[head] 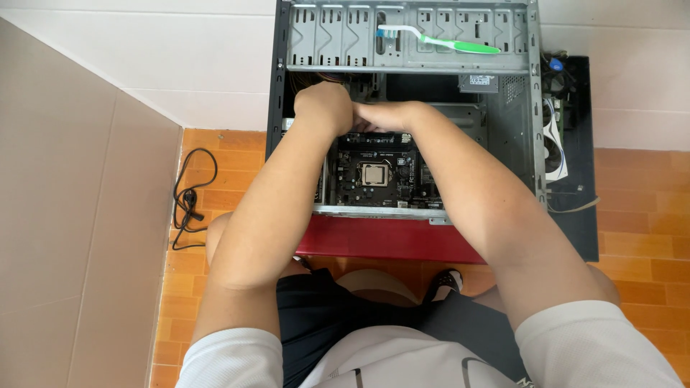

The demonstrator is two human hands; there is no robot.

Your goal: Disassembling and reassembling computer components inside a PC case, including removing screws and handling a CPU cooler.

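An open desktop computer case [535, 108] lies on its side before me, its motherboard [374, 176] with a bare square processor showing. My left hand [323, 106] and my right hand [384, 115] meet inside the case just beyond the board's far edge, fingers curled down and pressed together. What they grip is hidden beneath them. A green and white toothbrush [445, 43] with blue bristles rests on the metal drive cage at the case's far side.
The case sits on a red panel [388, 241] over a black surface. A graphics card [553, 144] with a white fan lies to the right. A black cable [188, 197] curls on the orange tiled floor at left, beside a beige wall.
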